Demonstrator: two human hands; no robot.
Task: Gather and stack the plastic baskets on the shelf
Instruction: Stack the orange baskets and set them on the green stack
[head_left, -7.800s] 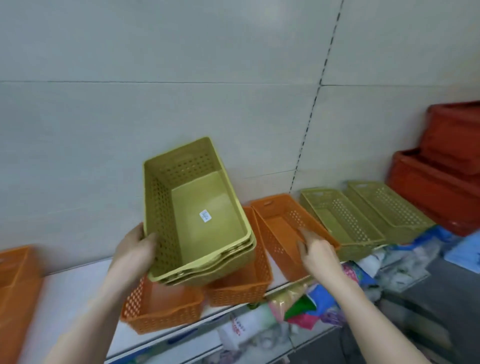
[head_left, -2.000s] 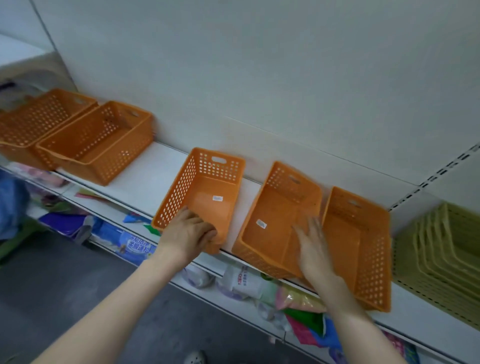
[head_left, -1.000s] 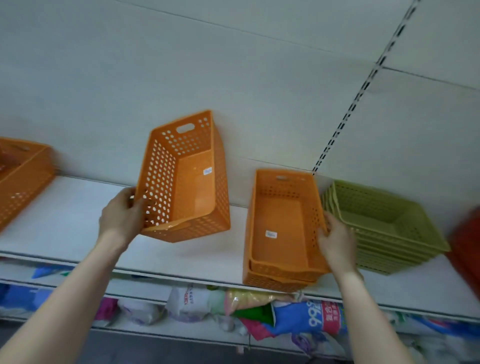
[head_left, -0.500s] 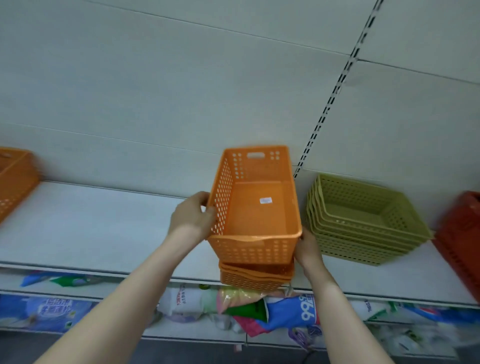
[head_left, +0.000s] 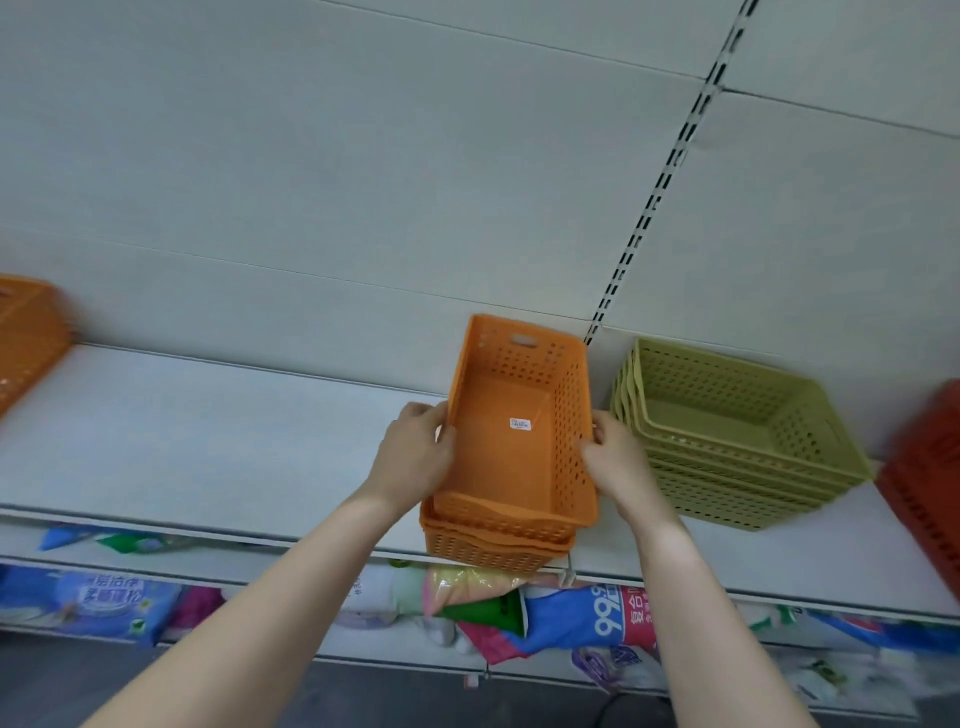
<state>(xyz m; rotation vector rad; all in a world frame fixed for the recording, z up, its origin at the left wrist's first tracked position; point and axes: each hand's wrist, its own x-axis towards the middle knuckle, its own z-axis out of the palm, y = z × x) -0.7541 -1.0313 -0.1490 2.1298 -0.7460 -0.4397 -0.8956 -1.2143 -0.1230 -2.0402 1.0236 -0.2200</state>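
Three orange perforated baskets (head_left: 511, 447) sit nested in one stack at the front edge of the white shelf (head_left: 197, 441). The top one has a small white label on its floor. My left hand (head_left: 415, 460) grips the stack's left rim, and my right hand (head_left: 615, 460) grips its right rim. Just to the right stands a stack of several green baskets (head_left: 727, 436). More orange baskets (head_left: 26, 338) show at the far left edge of the shelf, blurred.
A red crate (head_left: 930, 478) stands at the far right on the shelf. Below the shelf, a lower level holds packaged goods in bags (head_left: 571, 613). A slotted upright (head_left: 654, 202) runs up the white back panel behind the baskets.
The orange basket my left hand carried has dropped into the two nested ones. Both hands now hold the stack's sides. The view has shifted slightly left.
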